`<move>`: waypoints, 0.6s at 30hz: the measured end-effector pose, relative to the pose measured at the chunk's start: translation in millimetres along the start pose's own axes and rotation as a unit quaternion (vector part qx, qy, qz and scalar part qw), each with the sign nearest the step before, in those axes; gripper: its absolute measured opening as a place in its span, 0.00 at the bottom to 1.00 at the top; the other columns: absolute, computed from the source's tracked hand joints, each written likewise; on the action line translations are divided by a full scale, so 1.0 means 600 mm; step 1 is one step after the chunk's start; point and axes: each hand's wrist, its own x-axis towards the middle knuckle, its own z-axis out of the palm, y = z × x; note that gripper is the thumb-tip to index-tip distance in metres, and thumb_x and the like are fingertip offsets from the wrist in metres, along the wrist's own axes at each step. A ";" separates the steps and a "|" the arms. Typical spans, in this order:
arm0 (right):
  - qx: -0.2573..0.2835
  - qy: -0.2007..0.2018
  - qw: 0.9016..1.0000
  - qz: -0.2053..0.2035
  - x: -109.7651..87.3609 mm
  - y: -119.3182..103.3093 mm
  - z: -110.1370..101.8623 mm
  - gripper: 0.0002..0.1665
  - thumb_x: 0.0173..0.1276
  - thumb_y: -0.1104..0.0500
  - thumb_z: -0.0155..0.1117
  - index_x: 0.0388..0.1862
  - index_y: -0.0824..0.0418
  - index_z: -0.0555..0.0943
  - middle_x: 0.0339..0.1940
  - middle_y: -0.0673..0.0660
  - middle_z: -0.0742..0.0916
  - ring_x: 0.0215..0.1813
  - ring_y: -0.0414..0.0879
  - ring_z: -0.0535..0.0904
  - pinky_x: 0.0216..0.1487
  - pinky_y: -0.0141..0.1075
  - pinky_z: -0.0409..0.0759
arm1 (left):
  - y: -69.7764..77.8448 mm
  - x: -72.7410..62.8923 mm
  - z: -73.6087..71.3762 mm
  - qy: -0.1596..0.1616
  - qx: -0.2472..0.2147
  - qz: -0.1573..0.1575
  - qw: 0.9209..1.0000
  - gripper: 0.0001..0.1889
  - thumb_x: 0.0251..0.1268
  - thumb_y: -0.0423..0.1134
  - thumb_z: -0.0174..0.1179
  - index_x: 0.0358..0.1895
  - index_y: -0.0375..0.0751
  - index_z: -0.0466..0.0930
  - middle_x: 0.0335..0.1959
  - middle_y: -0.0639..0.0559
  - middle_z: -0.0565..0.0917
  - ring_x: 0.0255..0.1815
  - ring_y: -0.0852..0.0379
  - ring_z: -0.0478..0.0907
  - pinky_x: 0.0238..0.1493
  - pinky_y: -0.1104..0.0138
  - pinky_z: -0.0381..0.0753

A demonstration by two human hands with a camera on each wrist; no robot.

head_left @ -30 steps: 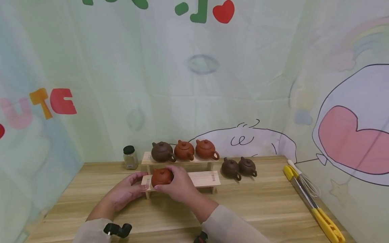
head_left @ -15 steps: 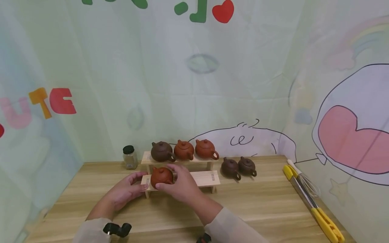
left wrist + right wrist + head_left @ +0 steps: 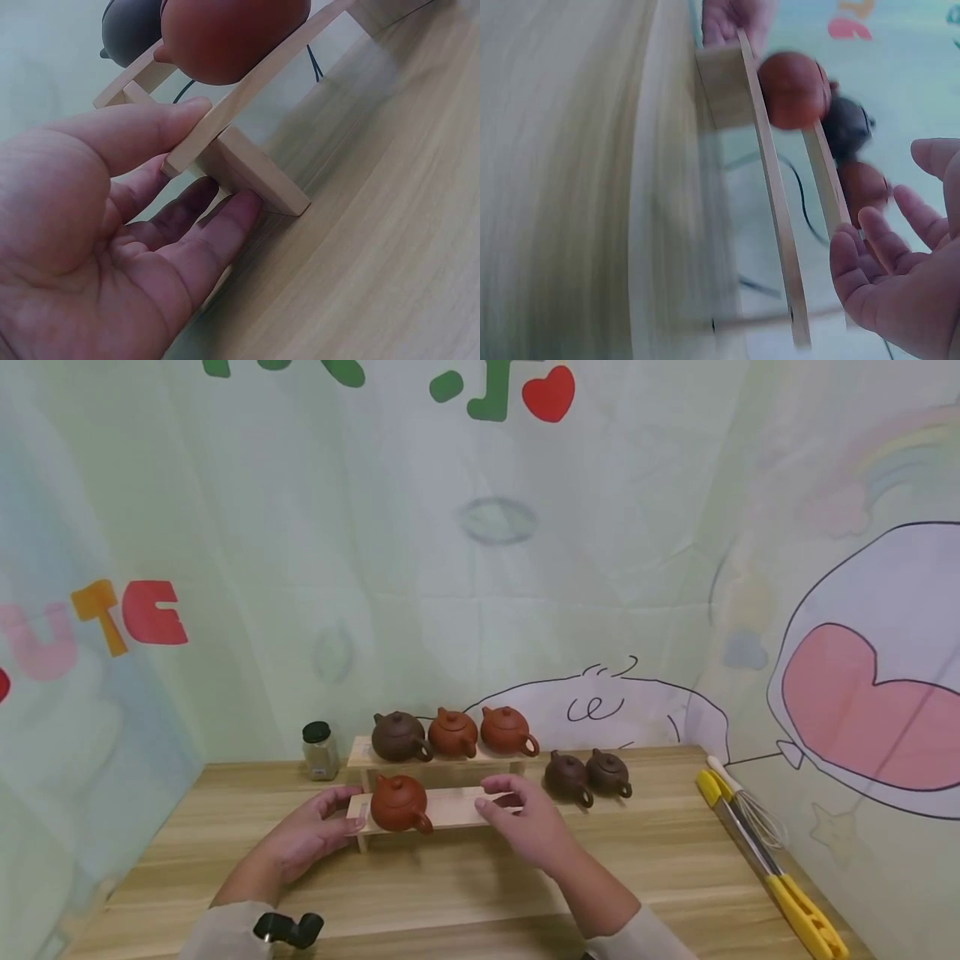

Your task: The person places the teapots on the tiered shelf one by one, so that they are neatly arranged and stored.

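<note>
At the left end of a two-step wooden display stand (image 3: pixel 450 810), my left hand (image 3: pixel 318 831) grips the lower board. In the left wrist view its thumb lies on the board's end, and its fingers reach beneath to the stand's leg (image 3: pixel 262 169). A reddish-brown clay teapot (image 3: pixel 399 803) sits on that board near the left hand, its handle toward the front right. My right hand (image 3: pixel 528 822) holds nothing; it hovers over the board's right part with fingers loosely bent. The upper board carries a dark brown teapot (image 3: pixel 400 737) and two reddish teapots (image 3: pixel 453 734).
Two small dark teapots (image 3: pixel 567 777) stand on the table right of the stand. A black-lidded jar (image 3: pixel 321 752) is at the back left. Yellow-handled tongs (image 3: pixel 780 868) and a whisk (image 3: pixel 757 814) lie along the right edge. A printed curtain (image 3: pixel 480 635) hangs behind.
My right hand has let go of the reddish teapot on the lower board and moved right, uncovering its handle. The left hand stays in place on the stand.
</note>
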 end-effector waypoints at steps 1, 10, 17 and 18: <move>0.002 0.011 1.000 0.005 -0.001 0.005 -0.010 0.18 0.75 0.46 0.72 0.57 0.52 0.86 0.59 0.57 0.89 0.57 0.51 0.85 0.49 0.37 0.86 | -0.001 0.000 0.001 0.000 -0.001 0.002 1.000 0.42 0.75 0.35 0.66 0.82 0.30 0.51 0.84 0.30 0.54 0.63 0.55 0.80 0.63 0.64 0.87; 0.000 0.099 0.995 0.021 0.012 0.050 -0.082 0.19 0.73 0.53 0.75 0.58 0.58 0.86 0.53 0.56 0.90 0.52 0.47 0.86 0.51 0.35 0.84 | -0.005 0.003 0.001 -0.001 -0.003 0.004 1.000 0.42 0.75 0.35 0.67 0.82 0.29 0.51 0.83 0.31 0.54 0.63 0.55 0.80 0.64 0.64 0.86; -0.030 0.164 0.985 0.052 0.035 0.099 -0.157 0.25 0.73 0.51 0.75 0.64 0.60 0.82 0.58 0.60 0.90 0.60 0.51 0.85 0.53 0.30 0.81 | -0.006 0.004 0.001 -0.001 -0.008 0.005 1.000 0.42 0.74 0.35 0.67 0.82 0.29 0.51 0.83 0.31 0.54 0.63 0.56 0.80 0.64 0.65 0.86; -0.029 0.172 0.983 0.057 0.037 0.107 -0.167 0.26 0.73 0.51 0.74 0.65 0.60 0.82 0.59 0.60 0.89 0.61 0.52 0.85 0.53 0.28 0.81 | -0.006 0.004 0.001 -0.001 -0.008 0.006 1.000 0.42 0.74 0.35 0.67 0.82 0.29 0.51 0.83 0.31 0.54 0.63 0.56 0.79 0.64 0.65 0.86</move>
